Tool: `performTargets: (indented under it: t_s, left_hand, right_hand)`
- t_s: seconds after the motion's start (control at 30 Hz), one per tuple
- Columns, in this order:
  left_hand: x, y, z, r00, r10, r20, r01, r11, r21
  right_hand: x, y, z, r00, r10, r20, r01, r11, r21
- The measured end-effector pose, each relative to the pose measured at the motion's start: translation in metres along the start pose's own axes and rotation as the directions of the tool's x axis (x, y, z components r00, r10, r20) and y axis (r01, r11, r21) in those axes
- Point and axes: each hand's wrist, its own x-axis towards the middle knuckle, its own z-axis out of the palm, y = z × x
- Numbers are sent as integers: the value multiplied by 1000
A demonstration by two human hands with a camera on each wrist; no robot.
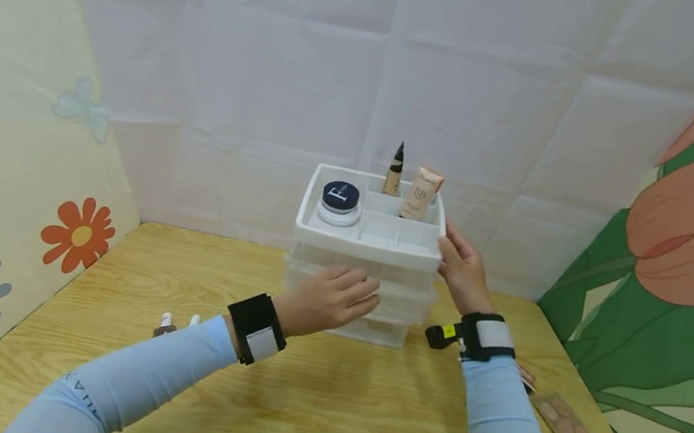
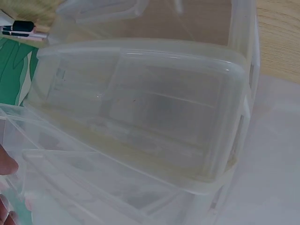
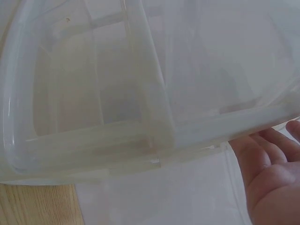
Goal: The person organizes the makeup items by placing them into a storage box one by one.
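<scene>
A white organizer with clear drawers (image 1: 368, 252) stands on the table near the back. My right hand (image 1: 465, 276) grips the upper right side of it, thumb toward the front and fingers toward the back. In the right wrist view the right hand (image 3: 274, 173) is at the organizer's edge. My left hand (image 1: 337, 300) is in front of the drawers with loosely bent fingers, overlapping them in the head view. A round jar with a dark lid (image 1: 340, 205), a BB cream tube (image 1: 422, 194) and a black-tipped pen-like tube (image 1: 395, 170) sit in the top tray.
Small white-capped bottles (image 1: 165, 324) stand behind my left forearm. A flat makeup palette (image 1: 566, 424) lies on the wooden table (image 1: 324, 401) right of my right forearm, with further small items partly hidden by the sleeve. A white cloth (image 1: 271, 92) hangs behind.
</scene>
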Motion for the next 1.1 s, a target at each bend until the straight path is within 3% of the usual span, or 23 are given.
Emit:
performTargets:
  t_s: [0.4,0.73,1.1]
  left_hand:
    - [0,9,-17,999,-1,47,1,1000,1]
    - [3,11,-33,1000,25,2,-25,1000,11]
    - [1,24,-42,1000,19,21,-19,999,-28]
  right_hand:
    - [0,-2,0,1000,0,21,1,1000,-17]
    - [1,1,0,1000,-17,10,17,999,29]
    - [1,1,0,1000,-14,4,14,1000,21]
